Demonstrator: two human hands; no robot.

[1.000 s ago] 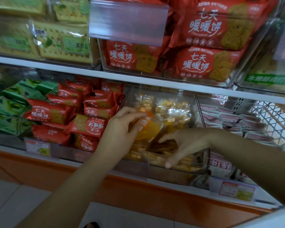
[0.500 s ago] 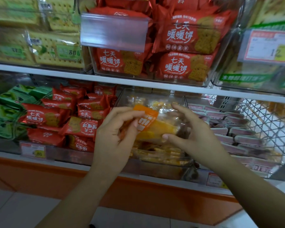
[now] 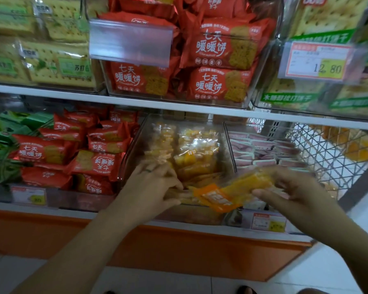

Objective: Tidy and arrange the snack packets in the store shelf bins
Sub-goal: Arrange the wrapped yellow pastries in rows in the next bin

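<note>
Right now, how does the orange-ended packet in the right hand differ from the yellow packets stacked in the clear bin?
The held packet is out of the clear bin, in the grip of the right hand; the binned packets sit inside it. The held packet is single and tilted, orange end low; the binned packets are piled together. Both show yellow contents through clear wrap.

I see the clear bin (image 3: 134, 149) open-topped under the shelf board (image 3: 179, 107); yellow packets (image 3: 197, 153) fill its back, my left hand (image 3: 153, 187) and the orange packet (image 3: 232, 194) block its front.
</note>
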